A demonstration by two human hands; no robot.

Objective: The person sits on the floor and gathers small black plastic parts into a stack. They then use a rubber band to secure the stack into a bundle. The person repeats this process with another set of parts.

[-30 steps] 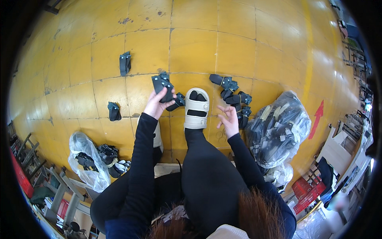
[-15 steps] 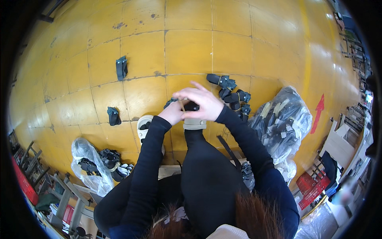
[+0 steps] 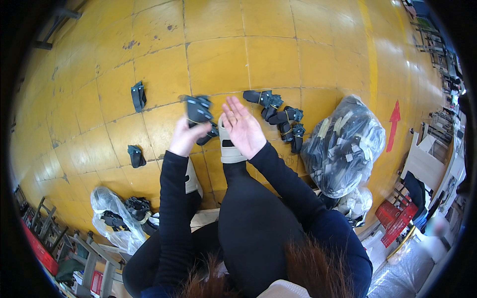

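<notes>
A bundle of dark fabric pieces (image 3: 198, 108) with small pale labels and a yellow rubber band round it is gripped in my left hand (image 3: 185, 136), raised over the floor. Its edges are slightly blurred. My right hand (image 3: 243, 128) is held up beside it with the palm showing and the fingers stretched out, holding nothing. Close behind the left hand, a second dark bundle (image 3: 208, 135) lies on the floor, partly hidden. Several banded dark bundles (image 3: 285, 116) form a cluster to the right of my right hand.
Two single dark bundles (image 3: 138, 97) (image 3: 135, 156) lie at the left on the yellow tiled floor (image 3: 218, 62). A large clear bag of dark pieces (image 3: 345, 149) stands at the right, a smaller open bag (image 3: 112, 218) at the lower left. My beige shoes (image 3: 231, 154) are beneath my hands.
My hands have come apart. The left has moved left, carrying the banded bundle into plain view; the right has opened, palm showing. The whole view has shifted slightly.
</notes>
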